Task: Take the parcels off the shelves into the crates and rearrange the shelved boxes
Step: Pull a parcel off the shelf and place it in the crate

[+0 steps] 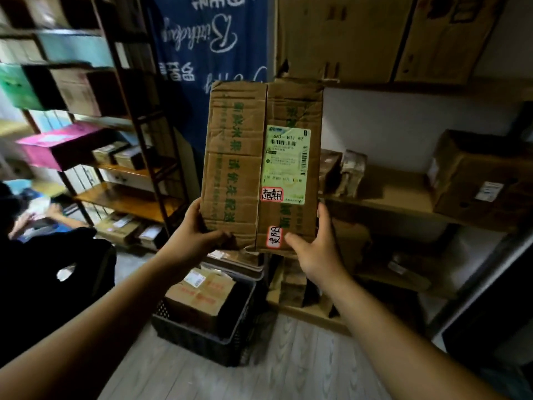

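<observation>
One cardboard box [239,168] is held upright in the air, above the black crate [199,339]. The left grip [196,235] clasps its lower left corner, with the thumb across the front. The right grip [317,255] clasps the lower right corner in the same way. Inside the crate lie more parcels [199,295], perhaps three; dim light blurs their edges. Right of the crate, wooden shelves [389,197] carry further boxes.

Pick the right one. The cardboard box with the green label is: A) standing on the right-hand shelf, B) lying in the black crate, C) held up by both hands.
C: the left hand and right hand grip the box at its lower corners.
</observation>
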